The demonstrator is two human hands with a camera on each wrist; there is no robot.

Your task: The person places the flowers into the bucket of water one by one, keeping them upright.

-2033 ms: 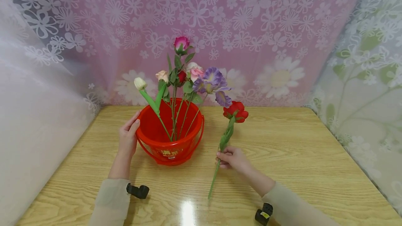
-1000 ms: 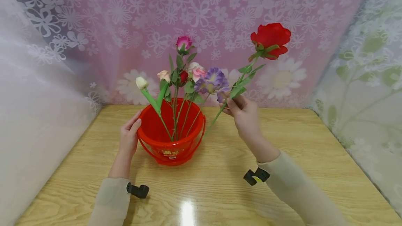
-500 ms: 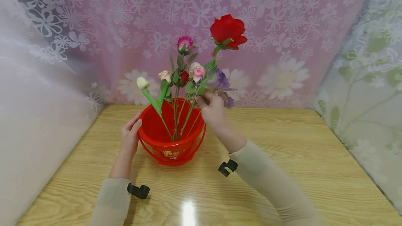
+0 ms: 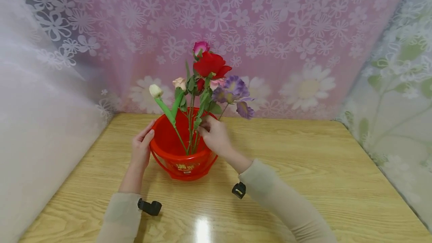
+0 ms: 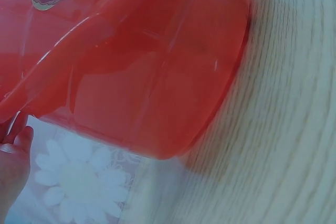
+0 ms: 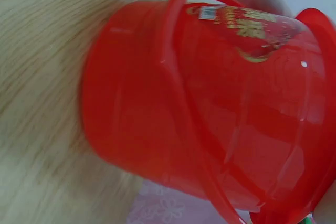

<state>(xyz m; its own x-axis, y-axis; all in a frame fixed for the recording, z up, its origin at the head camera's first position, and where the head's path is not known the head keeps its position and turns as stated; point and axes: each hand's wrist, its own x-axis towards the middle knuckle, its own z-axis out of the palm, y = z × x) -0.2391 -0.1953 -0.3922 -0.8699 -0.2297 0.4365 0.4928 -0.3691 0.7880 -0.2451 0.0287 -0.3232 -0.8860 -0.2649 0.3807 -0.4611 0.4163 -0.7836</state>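
A red plastic bucket [image 4: 189, 166] stands upright on the wooden table, its handle hanging down at the front. My left hand [image 4: 141, 149] holds the bucket's left rim, thumb on the near side. Over the right rim, my right hand [image 4: 216, 136] pinches the green stem of a large red flower [image 4: 212, 66], its lower stem inside the bucket. Around it in the bucket stand a white tulip [image 4: 156, 91], a peach rose [image 4: 179, 83], a magenta rose [image 4: 201, 47], a small red rose [image 4: 200, 84], a pink rose [image 4: 216, 83] partly hidden, and a purple iris [image 4: 234, 91].
The wooden table [image 4: 297, 168] extends to both sides of the bucket. A pink floral curtain [image 4: 276, 48] hangs behind it, with pale curtains at left [image 4: 60, 104] and right [image 4: 388, 123]. Black wrist cameras [image 4: 150, 207] sit at both sleeves.
The right hand has lifted the red flower from the table's right side, carried it left over the bucket and lowered its stem inside. The left hand has stayed at the rim.
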